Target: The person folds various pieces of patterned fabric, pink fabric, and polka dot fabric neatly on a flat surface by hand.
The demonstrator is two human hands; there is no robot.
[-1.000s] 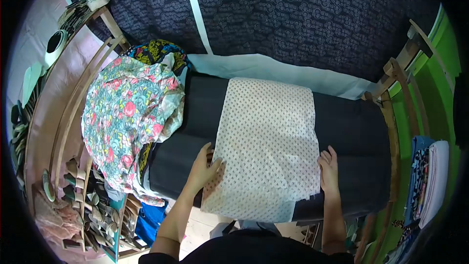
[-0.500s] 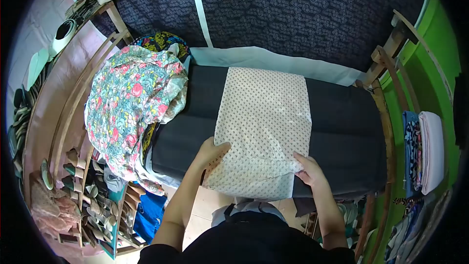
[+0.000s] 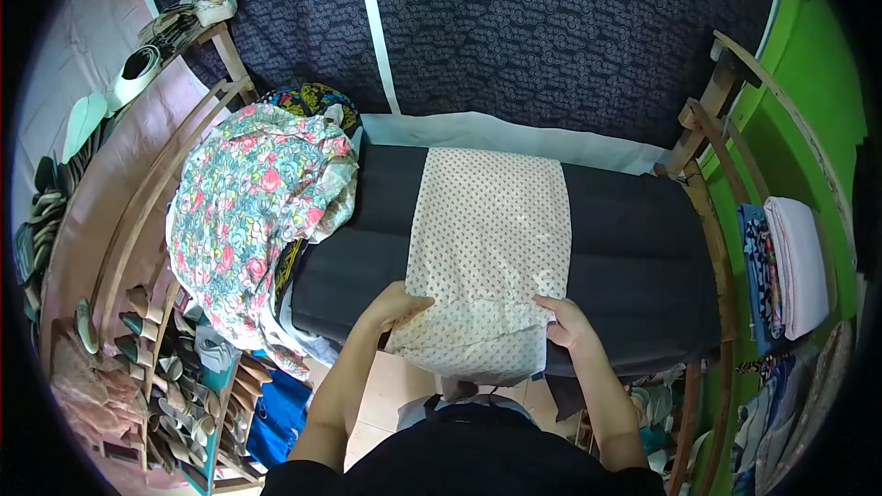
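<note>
A white cloth with small dark prints (image 3: pixel 491 230) lies over the black-covered table (image 3: pixel 634 266), its near end hanging over the front edge. My left hand (image 3: pixel 395 305) grips the cloth's left edge, thumb on top and pointing inward, the other fingers hidden beneath. At the right edge my right hand (image 3: pixel 564 320) holds the same cloth, thumb on top. A crease runs across the cloth between the two hands, and the part below it looks slightly bunched.
A floral cloth (image 3: pixel 262 202) is heaped on the table's left end. Shoe shelves (image 3: pixel 175 386) stand at the lower left. Folded cloths (image 3: pixel 795 266) hang on a wooden rail at the right. A dark patterned curtain (image 3: pixel 570 28) hangs behind.
My right hand has moved inward and slightly left along with the cloth's right edge, which now lies further left. The camera view has shifted a little.
</note>
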